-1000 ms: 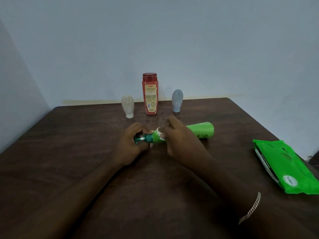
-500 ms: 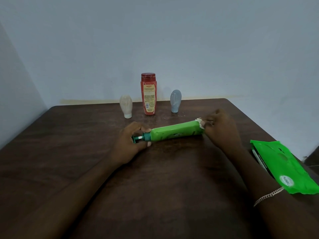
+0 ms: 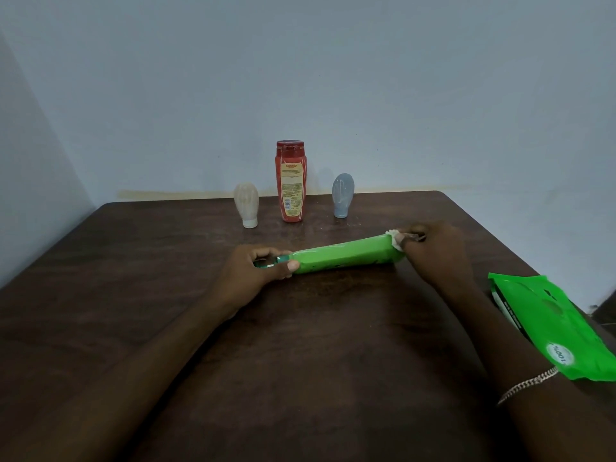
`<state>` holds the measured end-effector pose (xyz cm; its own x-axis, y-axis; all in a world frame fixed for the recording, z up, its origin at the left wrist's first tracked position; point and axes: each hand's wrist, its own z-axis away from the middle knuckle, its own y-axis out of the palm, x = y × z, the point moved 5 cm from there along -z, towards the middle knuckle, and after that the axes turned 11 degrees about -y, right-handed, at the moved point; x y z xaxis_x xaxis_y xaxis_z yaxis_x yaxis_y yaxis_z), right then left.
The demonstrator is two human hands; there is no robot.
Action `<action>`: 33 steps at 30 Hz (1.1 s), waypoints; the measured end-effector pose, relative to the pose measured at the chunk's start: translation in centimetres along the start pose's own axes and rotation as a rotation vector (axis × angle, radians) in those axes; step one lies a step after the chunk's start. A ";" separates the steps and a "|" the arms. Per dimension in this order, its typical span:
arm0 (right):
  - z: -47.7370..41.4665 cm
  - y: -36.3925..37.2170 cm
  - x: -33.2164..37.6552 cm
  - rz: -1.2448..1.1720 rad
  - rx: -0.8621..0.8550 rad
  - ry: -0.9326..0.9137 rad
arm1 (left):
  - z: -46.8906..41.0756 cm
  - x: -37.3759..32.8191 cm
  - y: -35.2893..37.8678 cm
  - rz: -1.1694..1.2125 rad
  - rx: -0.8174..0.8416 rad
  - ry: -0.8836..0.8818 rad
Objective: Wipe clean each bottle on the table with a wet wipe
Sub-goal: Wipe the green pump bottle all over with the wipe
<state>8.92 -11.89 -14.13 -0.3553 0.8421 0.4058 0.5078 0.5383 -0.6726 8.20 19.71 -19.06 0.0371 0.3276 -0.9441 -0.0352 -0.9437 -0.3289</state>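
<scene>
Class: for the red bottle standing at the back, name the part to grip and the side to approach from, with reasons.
Probably its waist, from the front: the red bottle stands upright, tall and slim, with open gaps on both sides, to the cream bottle and the grey bottle.

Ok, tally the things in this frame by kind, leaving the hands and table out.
Bottles: 4 - green bottle, red bottle, white bottle, grey bottle
Wipes: 1 - wipe
Packs: 1 - wipe pack
Total: 6
</scene>
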 end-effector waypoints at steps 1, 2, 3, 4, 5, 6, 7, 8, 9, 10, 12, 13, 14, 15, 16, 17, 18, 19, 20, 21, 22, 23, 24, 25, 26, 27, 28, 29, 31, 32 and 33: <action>0.0 0.0 -0.2 -0.008 -0.006 0.010 | 0.0 0.0 0.0 -0.003 0.000 -0.004; 0.0 0.1 -0.3 -0.015 -0.009 0.016 | -0.1 0.0 0.0 -0.006 0.001 -0.006; 0.0 0.3 -0.4 -0.016 -0.006 0.016 | -0.1 -0.1 0.0 -0.010 0.004 -0.007; -0.1 0.5 -0.5 -0.003 0.001 0.004 | -0.1 -0.1 0.0 -0.015 0.008 -0.008; -0.1 0.6 -0.5 0.019 0.009 -0.011 | -0.1 -0.1 0.0 -0.018 0.016 -0.009; -0.2 0.8 -0.3 0.040 0.018 -0.028 | -0.1 -0.1 0.1 -0.021 0.021 -0.012; -0.2 1.0 0.0 0.055 0.036 -0.049 | -0.2 0.1 0.0 -0.024 0.018 -0.020; -0.3 1.2 0.5 0.062 0.062 -0.081 | -0.3 0.2 -0.1 -0.030 0.012 -0.027; -0.3 1.5 0.9 0.063 0.097 -0.113 | -0.4 0.3 -0.2 -0.037 0.004 -0.036; -0.3 1.6 1.3 0.066 0.124 -0.142 | -0.4 0.4 -0.2 -0.044 0.000 -0.041; -0.4 1.3 1.2 0.086 0.124 -0.155 | -0.4 0.4 -0.3 -0.057 -0.004 -0.033; -0.5 1.0 0.9 0.102 0.099 -0.136 | -0.3 0.3 -0.2 -0.065 -0.005 -0.021; -0.6 0.8 0.5 0.122 0.071 -0.110 | -0.2 0.1 -0.1 -0.076 -0.010 -0.005; -0.6 0.6 0.2 0.140 0.054 -0.089 | 0.0 0.0 0.0 -0.087 -0.016 0.020; -0.6 0.7 0.2 0.147 0.053 -0.084 | 0.1 -0.2 0.1 -0.098 -0.025 0.054; -0.5 1.1 0.6 0.134 0.072 -0.095 | 0.2 -0.3 0.1 -0.105 -0.038 0.085; -0.5 1.6 1.1 0.103 0.103 -0.119 | 0.3 -0.4 0.1 -0.108 -0.048 0.113; -0.3 2.1 1.7 0.064 0.136 -0.144 | 0.3 -0.4 0.1 -0.109 -0.056 0.134; -0.2 2.4 2.2 0.031 0.156 -0.168 | 0.4 -0.4 0.0 -0.114 -0.063 0.149; -0.1 2.3 2.7 0.019 0.161 -0.186 | 0.4 -0.4 -0.1 -0.121 -0.068 0.158; 0.0 2.0 2.8 0.025 0.150 -0.194 | 0.4 -0.3 -0.2 -0.130 -0.073 0.164; 0.0 1.7 2.7 0.048 0.125 -0.200 | 0.5 -0.4 -0.3 -0.139 -0.072 0.172; -0.1 1.3 2.3 0.077 0.096 -0.198 | 0.5 -0.5 -0.2 -0.147 -0.070 0.180; -0.3 0.9 1.7 0.100 0.064 -0.173 | 0.6 -0.6 -0.2 -0.155 -0.071 0.189; -0.5 0.8 1.1 0.115 0.053 -0.124 | 0.7 -0.7 -0.1 -0.166 -0.076 0.196; -0.6 1.0 0.8 0.140 0.067 -0.083 | 0.7 -0.8 -0.1 -0.174 -0.083 0.199; -0.6 1.4 1.1 0.153 0.099 -0.080 | 0.7 -0.8 0.0 -0.173 -0.087 0.199; -0.3 1.9 2.0 0.135 0.130 -0.118 | 0.6 -0.7 -0.1 -0.162 -0.086 0.196; 0.5 2.6 4.1 0.043 0.169 -0.230 | 0.5 -0.4 -0.3 -0.138 -0.083 0.185; 0.8 2.6 4.9 0.013 0.172 -0.270 | 0.4 -0.3 -0.4 -0.134 -0.083 0.180; 1.0 2.4 5.0 0.013 0.168 -0.282 | 0.3 -0.2 -0.5 -0.132 -0.083 0.176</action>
<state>7.59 -6.40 -14.35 -0.5651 0.7938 0.2248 0.3853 0.4949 -0.7788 7.86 20.17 -18.73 0.2101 0.4427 -0.8717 0.0636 -0.8959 -0.4396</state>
